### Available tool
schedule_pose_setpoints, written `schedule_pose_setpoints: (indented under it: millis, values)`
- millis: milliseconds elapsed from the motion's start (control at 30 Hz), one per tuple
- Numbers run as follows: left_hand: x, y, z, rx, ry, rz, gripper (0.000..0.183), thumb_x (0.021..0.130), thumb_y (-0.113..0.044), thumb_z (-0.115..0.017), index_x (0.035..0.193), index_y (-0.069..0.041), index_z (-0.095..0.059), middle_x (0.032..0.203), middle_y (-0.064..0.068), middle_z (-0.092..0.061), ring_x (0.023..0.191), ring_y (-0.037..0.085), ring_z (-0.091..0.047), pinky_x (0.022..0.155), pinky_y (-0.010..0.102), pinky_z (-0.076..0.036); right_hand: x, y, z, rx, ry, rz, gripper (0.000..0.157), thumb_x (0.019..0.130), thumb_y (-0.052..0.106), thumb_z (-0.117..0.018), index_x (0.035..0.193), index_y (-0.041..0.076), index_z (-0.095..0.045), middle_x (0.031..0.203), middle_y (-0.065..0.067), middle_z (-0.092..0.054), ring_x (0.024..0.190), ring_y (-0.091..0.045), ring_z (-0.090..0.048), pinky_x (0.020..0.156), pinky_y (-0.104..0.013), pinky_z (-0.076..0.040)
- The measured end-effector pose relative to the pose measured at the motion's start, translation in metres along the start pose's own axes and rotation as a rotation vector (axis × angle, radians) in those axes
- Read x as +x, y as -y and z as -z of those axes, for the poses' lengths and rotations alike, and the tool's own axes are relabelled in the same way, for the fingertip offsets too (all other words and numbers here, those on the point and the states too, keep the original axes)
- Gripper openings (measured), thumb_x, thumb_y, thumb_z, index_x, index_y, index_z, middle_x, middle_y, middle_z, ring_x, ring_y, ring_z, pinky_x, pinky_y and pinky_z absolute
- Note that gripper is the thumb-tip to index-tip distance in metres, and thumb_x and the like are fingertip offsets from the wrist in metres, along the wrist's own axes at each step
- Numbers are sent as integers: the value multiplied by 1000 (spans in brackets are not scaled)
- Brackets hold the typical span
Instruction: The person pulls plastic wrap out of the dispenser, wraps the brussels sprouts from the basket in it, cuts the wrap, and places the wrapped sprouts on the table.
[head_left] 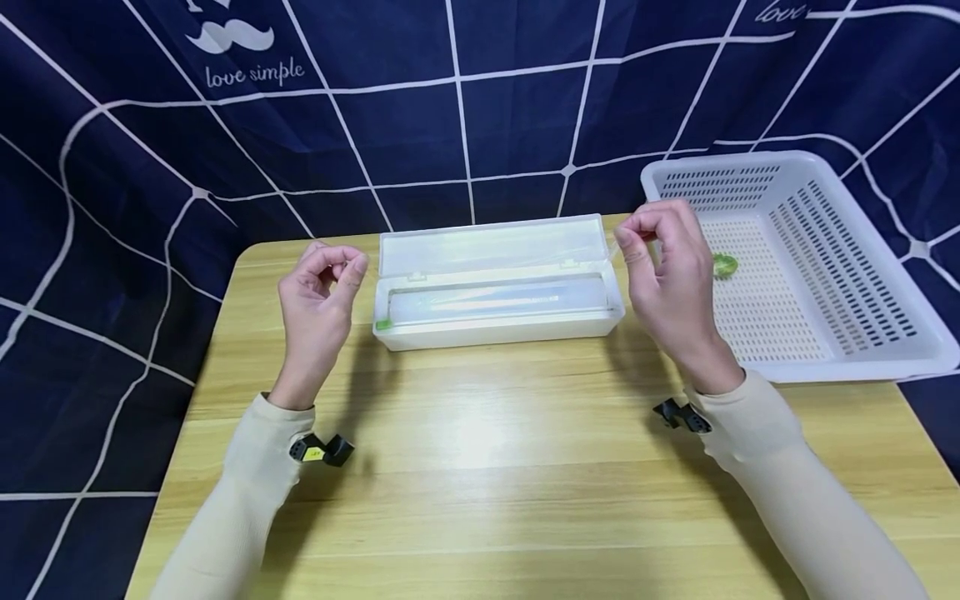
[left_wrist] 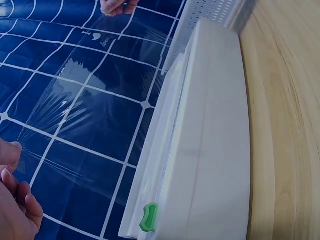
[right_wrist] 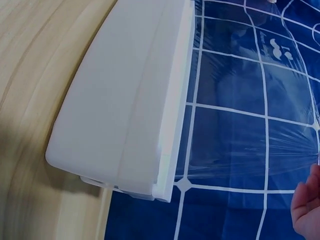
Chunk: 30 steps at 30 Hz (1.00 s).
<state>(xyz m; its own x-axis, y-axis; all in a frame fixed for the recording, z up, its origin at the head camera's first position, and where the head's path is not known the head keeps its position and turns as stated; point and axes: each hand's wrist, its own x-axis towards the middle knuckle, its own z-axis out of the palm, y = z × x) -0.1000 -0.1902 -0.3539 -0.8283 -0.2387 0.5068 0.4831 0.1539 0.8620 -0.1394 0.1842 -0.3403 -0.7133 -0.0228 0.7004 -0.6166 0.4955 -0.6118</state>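
A clear sheet of plastic wrap [left_wrist: 85, 110] is stretched above a white plastic wrap dispenser [head_left: 495, 335], with creases fanning out from its corners. My left hand [head_left: 317, 304] pinches one corner between thumb and fingers, raised just left of the dispenser. At the other end, my right hand [head_left: 670, 283] pinches the opposite corner, higher than the box and near the basket. The dispenser's lid [head_left: 491, 247] is tipped back, and a roll of wrap [head_left: 498, 302] lies inside. A small green slide cutter [left_wrist: 149, 217] sits at the dispenser's left end.
To the right stands a white slotted basket [head_left: 930, 360] with a small green vegetable piece [head_left: 724, 266] inside. A dark blue cloth [head_left: 517, 117] with white grid lines hangs behind the wooden table [head_left: 480, 483].
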Motion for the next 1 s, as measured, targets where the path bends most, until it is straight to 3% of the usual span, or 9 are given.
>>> schedule_pose_setpoints:
  millis: [767,1000]
  values:
    - [3,-5,2,12,7,-29,16,100,8,-74,95,21,-66,85,-1,-52,83,15,-46,72,22,-37,4,6,0,15,-19,4,8,101,-11,-69,97,-16,-65,105,-23,-61,104,-11,-53,93,-25,-43]
    - [6,-7,2,23,12,-67,14,100,7,-73,98,21,-69,83,0,-47,83,15,-44,72,23,-36,8,8,1,29,-26,9,10,103,-7,-70,98,-14,-66,105,-13,-63,104,-12,-55,93,-26,-45]
